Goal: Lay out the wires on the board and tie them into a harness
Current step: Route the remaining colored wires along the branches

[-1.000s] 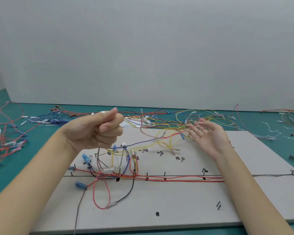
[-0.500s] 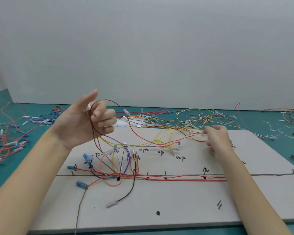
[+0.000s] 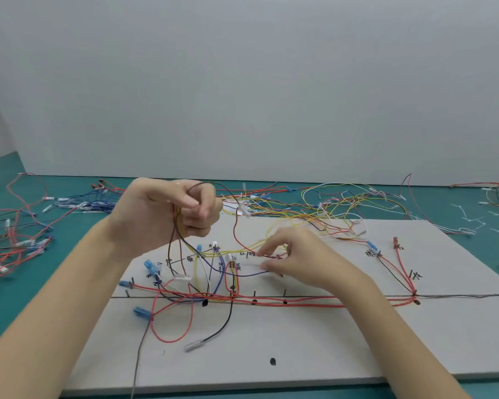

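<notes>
Head view: the laying-out step is under way. The left hand is raised over the board, its curled fingers gripping a bundle of wires that hang down to the routed run below it. The right hand, lower and to its right, pinches a wire just over the board (which colour I cannot tell). Next, I judge, the strand wants drawing out along its marked path.

Half a second earlier the right hand was farther back by the loose tangle; the left held fewer wires.
</notes>
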The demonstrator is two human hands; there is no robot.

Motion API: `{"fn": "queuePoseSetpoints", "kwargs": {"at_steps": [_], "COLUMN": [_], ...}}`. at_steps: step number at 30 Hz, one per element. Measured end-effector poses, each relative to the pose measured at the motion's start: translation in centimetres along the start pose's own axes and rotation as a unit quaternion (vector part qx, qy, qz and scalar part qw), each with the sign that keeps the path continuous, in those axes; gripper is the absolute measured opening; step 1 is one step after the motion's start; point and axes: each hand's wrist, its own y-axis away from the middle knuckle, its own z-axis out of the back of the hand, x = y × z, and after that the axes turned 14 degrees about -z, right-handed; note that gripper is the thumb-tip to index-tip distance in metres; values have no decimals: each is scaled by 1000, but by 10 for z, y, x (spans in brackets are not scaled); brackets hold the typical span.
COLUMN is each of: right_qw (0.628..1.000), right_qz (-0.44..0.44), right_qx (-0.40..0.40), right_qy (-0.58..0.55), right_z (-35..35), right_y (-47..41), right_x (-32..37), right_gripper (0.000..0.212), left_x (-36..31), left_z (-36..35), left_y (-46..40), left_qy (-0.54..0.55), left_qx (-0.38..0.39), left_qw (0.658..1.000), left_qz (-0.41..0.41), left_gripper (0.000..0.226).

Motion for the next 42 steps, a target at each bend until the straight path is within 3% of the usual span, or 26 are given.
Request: {"fn": "queuePoseSetpoints", "kwargs": {"at_steps": [4,10,13,16,21,26,30,34,37,42], "right_qw": [1000,997,997,998,994,993,991,1000,997,991], "right_qz": [-23,-40,-32,-31,-38,-37,-40,-25,-20,16], "right_qx": [-13,8,-5,6,-13,-9,-3,-4,-57,-87], "right_qy": [5,72,64,55,98,113,128,7,-40,-98], "right_z": [1,2,2,2,-1,-1,-1,11,32,52], "right_y": [2,4,5,6,6,5,4,8,15,34], "right_x": [-3,-4,-4,-4,-4,-7,-8,-5,1,19], "right_gripper": [8,9,9,12,4,7,6,10,18,16], "left_x": [-4,2,8,18,22,15,13,12,15,28], "left_z": [-1,-15,-9,-1,3,-4,-11,-11,-10,-8], "left_y": [5,2,1,0,1,5,4,5,4,0], "left_qy": [-26,-140,-142,-112,-80,-53,-106,-150,-175,-241], "left_qx": [129,306,346,364,329,308,284,220,173,18], "left_qw": [989,926,903,904,926,933,929,936,931,931], "left_qz": [63,173,210,195,168,181,215,231,271,273], "left_gripper": [23,23,27,45,75,57,50,55,64,64]}}
